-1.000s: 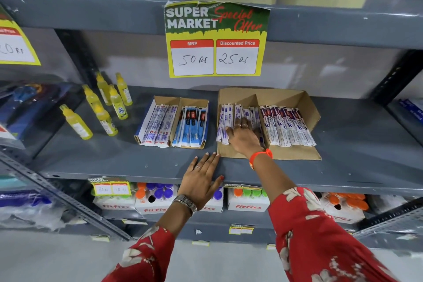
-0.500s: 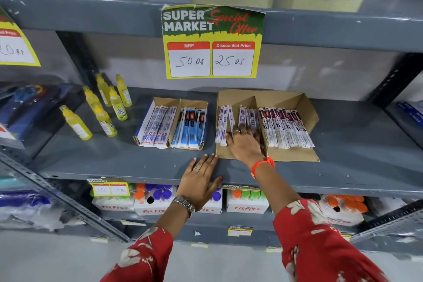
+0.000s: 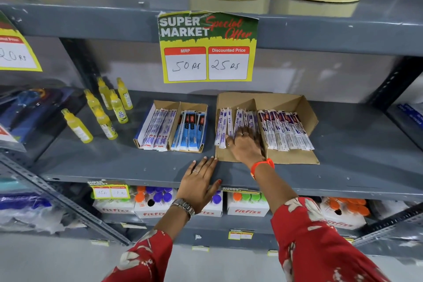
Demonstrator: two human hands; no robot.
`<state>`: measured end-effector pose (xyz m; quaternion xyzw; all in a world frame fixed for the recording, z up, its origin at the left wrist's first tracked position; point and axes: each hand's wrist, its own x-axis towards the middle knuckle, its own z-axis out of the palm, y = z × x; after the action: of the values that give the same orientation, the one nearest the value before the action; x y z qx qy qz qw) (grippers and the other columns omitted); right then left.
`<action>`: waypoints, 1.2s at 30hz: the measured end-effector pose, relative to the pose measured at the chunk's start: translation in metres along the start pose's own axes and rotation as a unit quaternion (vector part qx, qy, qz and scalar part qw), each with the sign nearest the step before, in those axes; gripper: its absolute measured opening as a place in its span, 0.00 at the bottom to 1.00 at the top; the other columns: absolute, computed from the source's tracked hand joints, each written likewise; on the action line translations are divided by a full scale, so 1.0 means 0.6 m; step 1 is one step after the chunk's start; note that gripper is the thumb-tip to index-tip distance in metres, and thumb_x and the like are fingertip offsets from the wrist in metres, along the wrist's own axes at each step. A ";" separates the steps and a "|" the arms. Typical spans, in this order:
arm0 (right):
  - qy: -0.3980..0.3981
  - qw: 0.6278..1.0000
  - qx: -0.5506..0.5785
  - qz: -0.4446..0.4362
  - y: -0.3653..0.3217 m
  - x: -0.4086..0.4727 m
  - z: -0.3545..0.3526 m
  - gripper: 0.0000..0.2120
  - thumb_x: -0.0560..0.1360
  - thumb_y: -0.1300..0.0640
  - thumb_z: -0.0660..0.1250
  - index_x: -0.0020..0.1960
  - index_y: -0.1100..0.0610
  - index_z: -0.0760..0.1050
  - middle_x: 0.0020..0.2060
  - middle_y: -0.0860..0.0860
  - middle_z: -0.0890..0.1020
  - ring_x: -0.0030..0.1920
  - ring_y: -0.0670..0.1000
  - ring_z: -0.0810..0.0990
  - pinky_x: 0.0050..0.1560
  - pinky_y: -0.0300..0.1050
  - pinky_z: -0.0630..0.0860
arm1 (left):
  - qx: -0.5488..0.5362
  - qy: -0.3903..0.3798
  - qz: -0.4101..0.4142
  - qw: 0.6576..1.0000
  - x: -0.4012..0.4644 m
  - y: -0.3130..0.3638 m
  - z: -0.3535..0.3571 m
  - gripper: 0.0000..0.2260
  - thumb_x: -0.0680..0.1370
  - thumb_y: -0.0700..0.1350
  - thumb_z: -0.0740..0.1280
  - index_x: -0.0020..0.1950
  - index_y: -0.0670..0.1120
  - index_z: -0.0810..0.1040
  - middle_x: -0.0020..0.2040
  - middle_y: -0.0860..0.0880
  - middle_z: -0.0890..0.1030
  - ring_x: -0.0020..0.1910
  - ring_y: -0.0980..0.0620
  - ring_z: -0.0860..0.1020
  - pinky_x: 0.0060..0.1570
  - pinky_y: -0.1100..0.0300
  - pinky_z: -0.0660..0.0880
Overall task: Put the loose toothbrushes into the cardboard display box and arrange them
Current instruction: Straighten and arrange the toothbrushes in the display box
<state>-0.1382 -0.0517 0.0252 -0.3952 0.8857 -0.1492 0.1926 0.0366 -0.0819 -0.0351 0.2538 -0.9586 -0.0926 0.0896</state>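
Note:
A brown cardboard display box lies on the grey middle shelf, split into two compartments. Packaged white-and-purple toothbrushes fill its left compartment, and a second row of toothbrushes lies in the right one. My right hand rests flat on the lower ends of the left compartment's toothbrushes, fingers spread, gripping nothing. My left hand lies flat and open on the shelf's front edge, fingertips touching the box's front left corner.
A smaller two-part box with more toothbrush packs sits just left. Several yellow bottles stand further left. A price sign hangs from the upper shelf. Boxed bottles fill the shelf below.
My right hand has slid slightly back toward the box's front over the left toothbrushes. My left hand has stayed on the shelf edge.

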 end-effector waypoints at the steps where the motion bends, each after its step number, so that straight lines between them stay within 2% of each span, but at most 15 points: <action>1: 0.001 1.000 0.002 -0.009 -0.002 0.001 0.000 0.26 0.80 0.44 0.49 0.67 0.63 0.63 0.66 0.64 0.70 0.65 0.63 0.70 0.65 0.58 0.67 | -0.001 -0.001 -0.001 1.000 0.000 0.000 0.000 0.30 0.74 0.60 0.39 0.73 0.47 0.48 0.74 0.48 0.57 0.73 0.52 0.52 0.70 0.56 0.42; 3: 0.014 1.000 0.002 -0.025 -0.005 0.000 -0.001 0.24 0.80 0.45 0.50 0.63 0.63 0.66 0.62 0.63 0.73 0.60 0.62 0.74 0.61 0.56 0.71 | -0.003 0.000 -0.002 1.000 0.000 0.000 -0.001 0.31 0.74 0.60 0.39 0.73 0.47 0.48 0.74 0.48 0.57 0.73 0.52 0.52 0.70 0.56 0.42; 5: 0.011 1.000 0.007 -0.028 -0.002 -0.001 0.001 0.24 0.80 0.46 0.50 0.64 0.64 0.66 0.64 0.63 0.71 0.62 0.62 0.73 0.62 0.55 0.70 | -0.001 0.001 0.000 1.000 0.000 0.001 -0.002 0.31 0.74 0.60 0.39 0.73 0.47 0.48 0.74 0.48 0.57 0.73 0.52 0.52 0.70 0.56 0.42; 9: -0.027 0.999 0.026 -0.021 0.005 -0.001 -0.002 0.27 0.80 0.45 0.49 0.71 0.64 0.59 0.72 0.64 0.61 0.70 0.63 0.64 0.70 0.58 0.62 | -0.001 -0.003 -0.001 1.000 0.000 0.002 -0.003 0.31 0.74 0.60 0.39 0.73 0.47 0.48 0.74 0.48 0.57 0.73 0.52 0.51 0.69 0.57 0.41; 14: -0.007 0.999 0.029 -0.039 0.007 0.007 -0.002 0.30 0.80 0.45 0.51 0.74 0.64 0.52 0.75 0.62 0.56 0.75 0.61 0.54 0.75 0.57 0.52 | -0.011 0.010 0.002 1.000 0.000 0.001 0.000 0.30 0.75 0.60 0.41 0.73 0.47 0.51 0.73 0.47 0.60 0.73 0.51 0.54 0.70 0.55 0.44; 18: -0.023 0.999 0.031 -0.035 0.008 0.002 0.000 0.27 0.80 0.47 0.51 0.70 0.67 0.60 0.69 0.66 0.66 0.70 0.64 0.64 0.69 0.57 0.63 | -0.011 0.009 0.003 1.000 0.000 0.002 0.001 0.30 0.75 0.59 0.41 0.73 0.46 0.51 0.73 0.47 0.60 0.73 0.51 0.54 0.70 0.54 0.45; 19: -0.021 0.999 0.030 -0.036 0.009 0.004 0.001 0.28 0.80 0.46 0.51 0.70 0.67 0.59 0.70 0.66 0.65 0.70 0.64 0.63 0.70 0.58 0.61 | -0.012 0.009 0.003 1.000 0.000 0.001 0.001 0.30 0.75 0.59 0.41 0.73 0.47 0.51 0.73 0.47 0.60 0.73 0.51 0.54 0.71 0.54 0.45; 23: 0.001 0.998 -0.001 -0.056 0.011 0.015 0.005 0.30 0.80 0.45 0.49 0.75 0.60 0.48 0.76 0.59 0.51 0.76 0.59 0.49 0.75 0.61 0.46 | -0.018 0.013 0.004 1.000 0.000 0.001 0.002 0.29 0.75 0.59 0.43 0.73 0.47 0.52 0.73 0.47 0.61 0.73 0.51 0.55 0.70 0.54 0.46; 26: -0.006 0.999 -0.009 -0.052 0.014 0.020 0.002 0.30 0.80 0.43 0.48 0.76 0.57 0.47 0.77 0.57 0.48 0.77 0.58 0.46 0.76 0.62 0.44 | -0.017 0.015 0.005 1.000 0.000 -0.001 0.003 0.29 0.75 0.59 0.43 0.73 0.47 0.52 0.73 0.47 0.61 0.72 0.51 0.55 0.70 0.54 0.46; 29: -0.012 0.998 0.030 -0.046 0.013 0.013 -0.003 0.30 0.79 0.42 0.48 0.76 0.57 0.48 0.77 0.59 0.48 0.76 0.60 0.49 0.75 0.60 0.48 | -0.015 0.010 0.006 1.000 0.000 -0.002 0.004 0.29 0.75 0.59 0.43 0.73 0.47 0.51 0.73 0.48 0.60 0.73 0.51 0.54 0.71 0.54 0.45; 31: -0.013 0.998 0.055 -0.037 0.011 0.008 -0.003 0.31 0.79 0.41 0.48 0.75 0.57 0.50 0.75 0.62 0.56 0.73 0.63 0.59 0.72 0.60 0.57 | -0.014 0.009 0.006 1.000 0.000 -0.001 0.003 0.29 0.75 0.59 0.42 0.73 0.47 0.51 0.73 0.48 0.60 0.73 0.51 0.54 0.71 0.54 0.45; 33: -0.013 0.998 0.063 -0.019 0.010 0.004 -0.001 0.31 0.78 0.39 0.47 0.72 0.59 0.57 0.70 0.65 0.65 0.67 0.65 0.69 0.67 0.60 0.66 | -0.015 0.011 0.005 1.000 0.001 -0.001 0.002 0.30 0.75 0.60 0.41 0.73 0.47 0.51 0.74 0.48 0.60 0.73 0.52 0.53 0.71 0.54 0.45; 36: -0.009 0.997 0.072 -0.003 0.007 0.002 -0.003 0.29 0.79 0.40 0.47 0.67 0.61 0.66 0.66 0.65 0.70 0.63 0.63 0.72 0.64 0.58 0.69 | -0.018 0.008 0.004 1.000 0.001 0.000 0.003 0.30 0.74 0.60 0.41 0.73 0.47 0.50 0.74 0.48 0.59 0.73 0.52 0.53 0.71 0.54 0.45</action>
<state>-0.1426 -0.0497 0.0245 -0.3838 0.8699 -0.2097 0.2280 0.0358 -0.0820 -0.0365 0.2491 -0.9570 -0.1078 0.1024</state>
